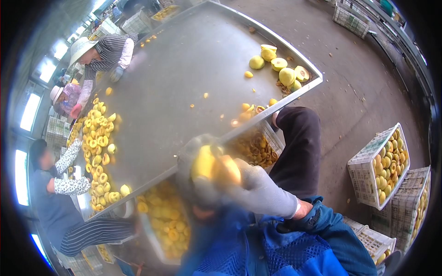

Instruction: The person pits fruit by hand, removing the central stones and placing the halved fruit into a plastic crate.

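My left hand (198, 172), in a dark grey glove and blurred, is closed around a yellow peach-like fruit (203, 160) just over the metal table's near edge. Against it, my right hand (257, 189), in a light grey glove, holds an orange-yellow piece of fruit (229, 170); whether the two pieces are joined cannot be told. A dark shape between them is too blurred to name. Beyond my hands is the metal table (165, 86), with whole and cut fruit (287, 76) in its right corner and many fruit halves (100, 138) along its left side.
Below the table edge stand a crate of pits and scraps (257, 146) and a crate of yellow fruit halves (169, 220). Stacked white crates of fruit (388, 169) are at the right. Several people, one a co-worker in a striped top (108, 51), work along the table's left side.
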The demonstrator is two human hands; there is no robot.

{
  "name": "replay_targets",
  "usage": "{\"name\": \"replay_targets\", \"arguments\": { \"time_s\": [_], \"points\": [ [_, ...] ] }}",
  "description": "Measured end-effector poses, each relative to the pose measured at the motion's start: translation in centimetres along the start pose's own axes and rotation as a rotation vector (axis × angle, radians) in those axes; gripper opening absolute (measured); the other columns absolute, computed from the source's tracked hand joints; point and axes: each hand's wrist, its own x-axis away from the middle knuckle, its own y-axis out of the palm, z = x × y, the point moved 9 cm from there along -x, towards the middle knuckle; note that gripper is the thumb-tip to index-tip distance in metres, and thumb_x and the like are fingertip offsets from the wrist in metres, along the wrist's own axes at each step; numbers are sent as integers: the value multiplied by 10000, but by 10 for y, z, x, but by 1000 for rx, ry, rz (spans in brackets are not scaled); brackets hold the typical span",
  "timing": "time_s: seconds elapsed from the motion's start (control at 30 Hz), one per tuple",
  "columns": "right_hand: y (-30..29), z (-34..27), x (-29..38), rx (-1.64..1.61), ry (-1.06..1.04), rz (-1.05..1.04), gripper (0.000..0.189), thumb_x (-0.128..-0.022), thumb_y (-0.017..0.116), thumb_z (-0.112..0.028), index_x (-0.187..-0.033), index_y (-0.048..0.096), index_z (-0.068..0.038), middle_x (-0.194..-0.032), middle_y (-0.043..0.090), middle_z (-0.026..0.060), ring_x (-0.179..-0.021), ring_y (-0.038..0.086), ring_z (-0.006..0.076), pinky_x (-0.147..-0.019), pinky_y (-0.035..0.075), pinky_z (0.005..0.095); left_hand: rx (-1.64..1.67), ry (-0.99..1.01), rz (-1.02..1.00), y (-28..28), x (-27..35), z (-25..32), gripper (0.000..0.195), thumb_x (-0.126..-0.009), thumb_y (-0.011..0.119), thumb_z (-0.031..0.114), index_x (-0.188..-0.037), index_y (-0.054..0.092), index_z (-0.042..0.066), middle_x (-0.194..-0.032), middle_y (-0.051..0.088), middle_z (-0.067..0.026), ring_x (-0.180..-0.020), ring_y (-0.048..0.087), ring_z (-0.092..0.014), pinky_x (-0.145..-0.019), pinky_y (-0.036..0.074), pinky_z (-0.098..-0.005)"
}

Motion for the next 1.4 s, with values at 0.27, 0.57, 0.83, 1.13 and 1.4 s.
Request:
{"name": "replay_targets", "arguments": {
  "time_s": [0.27, 0.57, 0.83, 1.13, 1.4],
  "points": [
    [-3, -12, -1, 665, -278, -33, 317, -796, 677, -187, -996, 466, -59, -738, 614, 165, -647, 611, 400, -549, 483, 454, 173, -178, 32, 1, 5, -8, 481, -985, 405, 314, -1255, 460, -80, -1077, 592, -214, -940, 613, -281, -808, 535, -375],
    [-18, -16, -11, 964, -438, -173, 240, -836, 626, -227, -951, 488, -66, -755, 604, 118, -601, 616, 329, -503, 490, 418, 419, -339, 58, 9, 8, -25, 553, -989, 349, 416, -1293, 454, -34, -1092, 593, -202, -967, 589, -295, -887, 490, -417],
    [-39, -22, -6, 807, -352, -46, 240, -825, 641, -245, -924, 494, -84, -682, 602, 141, -579, 615, 358, -502, 480, 453, 40, -46, 6, 1, 0, -5, 532, -1013, 290, 384, -1265, 475, -47, -1108, 600, -174, -1021, 575, -256, -896, 478, -375],
    [-19, -19, 10, 787, -298, 24, 281, -823, 649, -200, -945, 442, -55, -656, 587, 142, -594, 609, 376, -522, 483, 456, -268, 128, -17, 4, 2, -1, 483, -1018, 340, 339, -1228, 500, -66, -1084, 612, -163, -928, 612, -237, -859, 497, -355],
    [-20, -11, 3, 691, -262, 81, 285, -832, 650, -202, -949, 438, -49, -643, 582, 162, -590, 606, 379, -521, 472, 464, -467, 316, -105, 12, 5, 15, 471, -907, 490, 149, -1329, 362, -16, -1020, 613, -174, -857, 624, -268, -801, 529, -367]
  ]
}}
